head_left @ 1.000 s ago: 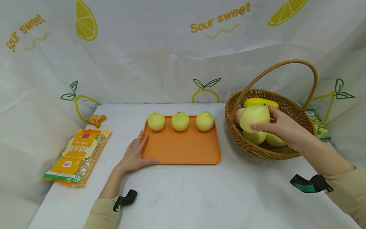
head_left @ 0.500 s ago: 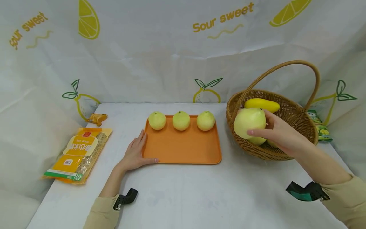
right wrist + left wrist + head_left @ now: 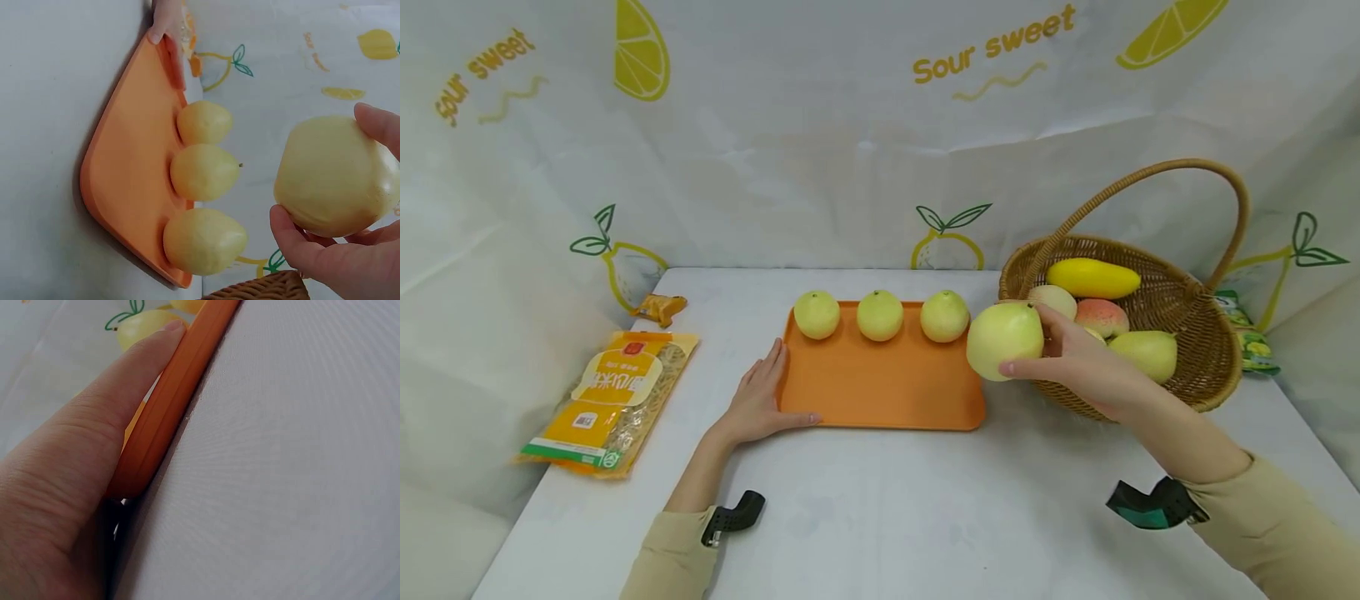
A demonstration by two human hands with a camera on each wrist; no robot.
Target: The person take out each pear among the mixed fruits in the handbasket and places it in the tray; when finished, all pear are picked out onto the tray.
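Between thumb and fingers, my right hand (image 3: 1086, 367) grips a pale green pear (image 3: 1005, 340) in the air, over the gap between the tray's right edge and the basket. The right wrist view shows the held pear (image 3: 337, 177) clear of the tray. Three similar round fruits (image 3: 817, 315) (image 3: 880, 316) (image 3: 944, 317) stand in a row along the back of the orange tray (image 3: 880, 383). My left hand (image 3: 758, 404) rests against the tray's front left corner, fingers along the left side and thumb on the front edge; in the left wrist view the thumb (image 3: 119, 387) touches the rim (image 3: 169, 400).
At the right stands a wicker basket (image 3: 1213, 358) with a tall handle, holding a yellow fruit (image 3: 1093, 278), a reddish peach (image 3: 1102, 317), a pear (image 3: 1146, 354) and others. A green packet (image 3: 1255, 350) lies behind it. A yellow food bag (image 3: 613, 400) and small orange packet (image 3: 660, 309) are at left.
My right hand has carried the pear leftward out from over the basket to beside the tray's right edge. More fruit in the basket shows. My left hand has stayed at the tray corner.
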